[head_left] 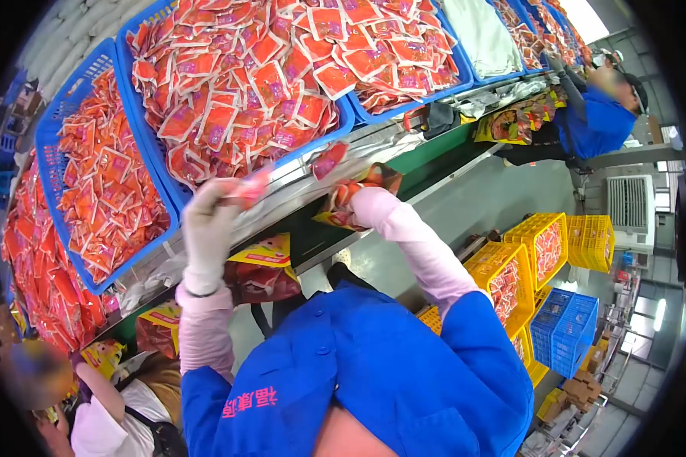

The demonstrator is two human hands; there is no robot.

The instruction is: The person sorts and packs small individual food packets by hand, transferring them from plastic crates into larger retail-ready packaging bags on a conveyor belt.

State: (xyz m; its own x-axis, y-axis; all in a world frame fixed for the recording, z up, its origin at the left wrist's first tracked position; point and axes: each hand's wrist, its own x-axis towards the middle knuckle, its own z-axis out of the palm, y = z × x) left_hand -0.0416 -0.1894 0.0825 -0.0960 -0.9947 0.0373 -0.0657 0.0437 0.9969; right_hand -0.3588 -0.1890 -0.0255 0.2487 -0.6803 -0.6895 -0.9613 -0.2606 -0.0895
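Note:
My left hand (208, 225), in a white glove, is raised at the near edge of the large blue crate (351, 114). Its fingers are closed on a small red packet (249, 190), slightly blurred. Over the green conveyor belt (434, 158), my right hand (367, 204) grips a larger printed bag (385, 178) with reddish contents; the bag partly hides its fingers. Between the hands, another red packet (328, 161) shows over the metal ledge. Red packets (270, 84) with pale edges fill the crate in front of me.
A second blue crate (46, 145) of packets stands at the left. Filled printed bags (265, 276) are along the belt. One person (598, 114) works at the far right, another (103, 411) at the lower left. Yellow crates (537, 228) and blue crates (564, 331) are stacked right.

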